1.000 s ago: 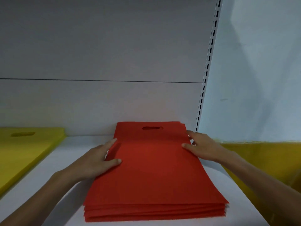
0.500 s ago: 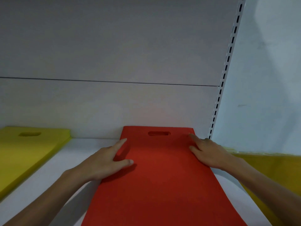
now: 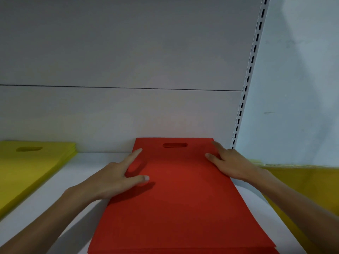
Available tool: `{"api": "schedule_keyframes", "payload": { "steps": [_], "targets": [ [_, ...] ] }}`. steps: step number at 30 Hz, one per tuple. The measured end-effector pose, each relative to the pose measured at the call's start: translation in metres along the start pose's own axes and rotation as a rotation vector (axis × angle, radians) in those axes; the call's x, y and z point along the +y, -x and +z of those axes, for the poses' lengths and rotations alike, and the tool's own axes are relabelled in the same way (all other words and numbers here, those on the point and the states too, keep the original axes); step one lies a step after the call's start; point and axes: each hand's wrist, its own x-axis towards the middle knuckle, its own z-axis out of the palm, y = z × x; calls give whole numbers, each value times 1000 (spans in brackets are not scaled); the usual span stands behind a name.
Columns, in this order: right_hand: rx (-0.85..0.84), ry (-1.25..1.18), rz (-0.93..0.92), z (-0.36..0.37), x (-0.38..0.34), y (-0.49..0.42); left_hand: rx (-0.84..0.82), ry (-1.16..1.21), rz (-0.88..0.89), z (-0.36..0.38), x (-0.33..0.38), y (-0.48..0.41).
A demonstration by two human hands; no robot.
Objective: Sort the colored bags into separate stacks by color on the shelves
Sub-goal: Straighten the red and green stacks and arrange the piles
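White shelf (image 3: 60, 182), grey back panel (image 3: 119, 116) behind it, slotted upright (image 3: 244, 96) at the right rear, pale wall (image 3: 297, 79) past that. Yellow stack (image 3: 27, 171) sits on the shelf far left, well apart from the red one. More yellow bags (image 3: 308, 191) lie low right, partly hidden by the right forearm. Nothing lies on top of the red stack (image 3: 174, 208): it's flat at shelf centre, far edge against the back panel, handle cutout (image 3: 175, 145) at the far end.

Left hand (image 3: 111, 178): fingers spread and straight, index along the stack's left edge, thumb flat on top. Right hand (image 3: 233, 164): thumb pressed on top, index reaching the far right corner, other fingers past the right edge, hidden. Neither hand grips anything.
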Motion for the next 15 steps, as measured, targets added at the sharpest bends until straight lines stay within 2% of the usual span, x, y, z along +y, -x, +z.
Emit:
{"api": "schedule_keyframes", "payload": {
  "steps": [7, 10, 15],
  "targets": [
    [55, 10, 49, -2, 6, 11, 66, 29, -60, -2, 2, 11],
    [59, 91, -13, 1, -3, 17, 136, -24, -33, 1, 5, 15],
    [22, 82, 36, -12, -5, 29, 91, -145, -102, -2, 14, 33]
  ]
}}
